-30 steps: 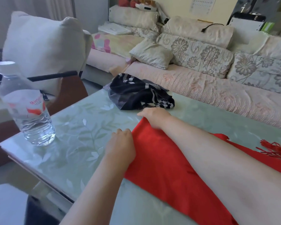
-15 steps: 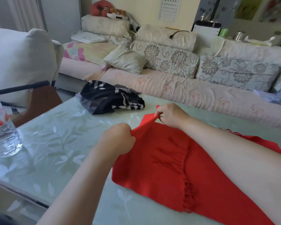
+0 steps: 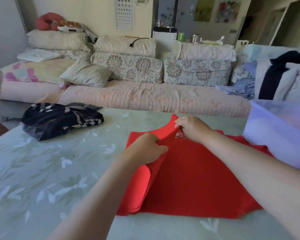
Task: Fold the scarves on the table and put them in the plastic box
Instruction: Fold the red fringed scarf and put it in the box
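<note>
- Long sofa with a pink quilted seat cover and cream floral back cushions: runs along the far side of the table, with loose pillows at its left end and folded clothes at its right.
- Table with a pale green top printed with white leaves: fills the foreground and bears both scarves and the box.
- Plain red woven scarf: lies on the table right of centre, doubled into a broad flat panel. Its left edge is lifted and turned over, showing a brighter layer, and a few fringe strands show near its far edge. Its right edge reaches the base of the box.
- Translucent bluish-white plastic box: stands at the right edge of the table, blurred, and its contents cannot be made out.
- Black scarf with white stripes and checks: lies crumpled in a heap at the far left of the table, well apart from the red scarf.
- Left hand: fingers curled tightly round the near end of a raised ridge of red cloth.
- Right hand: thumb and fingers pinch the far end of the same ridge, just beside the fringe.
</note>
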Motion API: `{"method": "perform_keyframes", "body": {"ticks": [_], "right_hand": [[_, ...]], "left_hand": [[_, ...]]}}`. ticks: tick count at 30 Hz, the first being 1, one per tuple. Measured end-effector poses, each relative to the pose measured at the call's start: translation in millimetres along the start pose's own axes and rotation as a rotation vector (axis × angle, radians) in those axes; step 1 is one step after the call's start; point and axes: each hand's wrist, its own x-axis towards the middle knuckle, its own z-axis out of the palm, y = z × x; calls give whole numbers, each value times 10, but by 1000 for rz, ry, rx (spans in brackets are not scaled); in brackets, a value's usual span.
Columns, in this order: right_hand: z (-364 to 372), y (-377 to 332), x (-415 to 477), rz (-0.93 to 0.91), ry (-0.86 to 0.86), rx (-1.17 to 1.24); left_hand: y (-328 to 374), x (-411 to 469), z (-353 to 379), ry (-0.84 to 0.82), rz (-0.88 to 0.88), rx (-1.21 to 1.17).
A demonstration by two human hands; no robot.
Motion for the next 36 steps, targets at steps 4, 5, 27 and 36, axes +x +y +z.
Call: {"method": "perform_keyframes", "body": {"ticks": [4, 5, 27, 36], "right_hand": [[-20, 416, -334, 111, -9, -15], [11, 512, -414, 142, -31, -26], [167, -184, -1684, 527, -338, -89], [206, -288, -1678, 416, -370, -448]], "left_hand": [[322, 122, 465, -64, 21, -84], [381, 123, 589, -94, 34, -125], [-581, -234, 1208, -163, 196, 606], [-726, -215, 968, -166, 227, 493]]}}
